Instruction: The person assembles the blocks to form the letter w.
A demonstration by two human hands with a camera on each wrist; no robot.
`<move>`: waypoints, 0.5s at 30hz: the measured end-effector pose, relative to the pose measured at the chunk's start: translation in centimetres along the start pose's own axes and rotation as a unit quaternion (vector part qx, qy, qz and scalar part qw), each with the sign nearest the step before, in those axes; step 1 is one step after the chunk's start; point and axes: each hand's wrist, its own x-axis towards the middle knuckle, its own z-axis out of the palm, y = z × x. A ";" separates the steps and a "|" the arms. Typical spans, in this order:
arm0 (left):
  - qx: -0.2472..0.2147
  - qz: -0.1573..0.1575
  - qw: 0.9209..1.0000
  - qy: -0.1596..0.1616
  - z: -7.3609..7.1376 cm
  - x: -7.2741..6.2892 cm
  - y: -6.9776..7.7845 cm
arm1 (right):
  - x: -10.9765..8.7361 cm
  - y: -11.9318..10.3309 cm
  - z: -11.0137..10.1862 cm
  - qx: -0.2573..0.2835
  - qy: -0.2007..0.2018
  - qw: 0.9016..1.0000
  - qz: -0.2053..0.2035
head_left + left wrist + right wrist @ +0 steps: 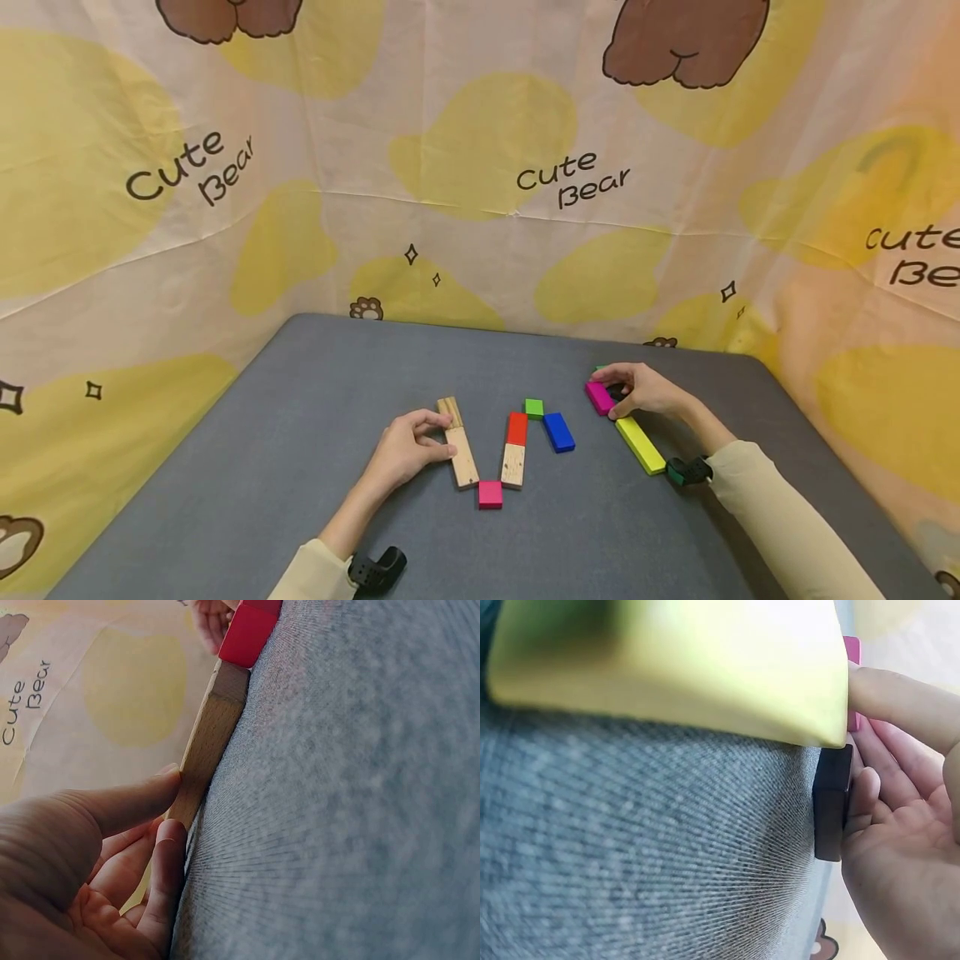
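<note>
My left hand [408, 446] holds the left pair of wooden blocks, its index fingertip over the upper wooden block [447, 405] and its thumb against the edge of the lower wooden block [463, 467]. The left wrist view shows the thumb on the wood [214, 724], curled fingers behind. At the far right, my right hand [647, 392] pinches a magenta block [599, 398] between thumb and fingers. Just below it lies a long yellow block [641, 446], large in the right wrist view. A black block [831, 802] stands beside the right hand's curled finger.
Between the hands, a pink block [490, 495] touches corners near another wooden block [513, 465], topped by a red block [517, 428]. A green block [534, 408] and a blue block [558, 432] continue the zigzag. Printed cloth [480, 275] walls the grey table [360, 367].
</note>
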 end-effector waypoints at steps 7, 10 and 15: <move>-0.002 -0.002 1.000 -0.002 0.1 0.0 0.0 | -0.1 0.1 0.1 0.005 0.005 1.000 0.002; -0.004 0.000 1.000 -0.002 0.1 0.0 -0.1 | -0.1 0.0 0.2 0.010 0.008 1.000 0.001; -0.007 -0.001 1.000 -0.003 0.1 0.0 0.0 | -0.2 -0.3 0.0 0.021 0.018 1.000 0.000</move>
